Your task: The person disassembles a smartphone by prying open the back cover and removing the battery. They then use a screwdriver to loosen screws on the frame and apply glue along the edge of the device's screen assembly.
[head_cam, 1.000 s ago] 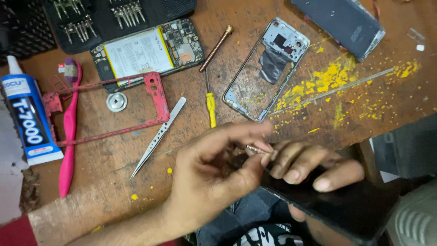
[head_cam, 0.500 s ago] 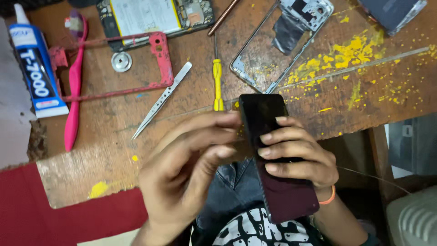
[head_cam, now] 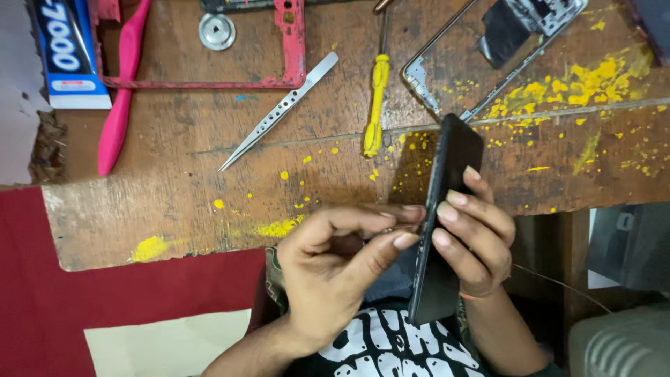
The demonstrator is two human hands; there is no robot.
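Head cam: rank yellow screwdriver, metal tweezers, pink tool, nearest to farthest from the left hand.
From the left hand, low in the middle of the view:
1. Yellow screwdriver, straight up from the hand on the wooden bench, just left of the dark phone that the right hand grips.
2. Metal tweezers, up and left, lying slantwise.
3. Pink tool, far left, beside the glue tube.
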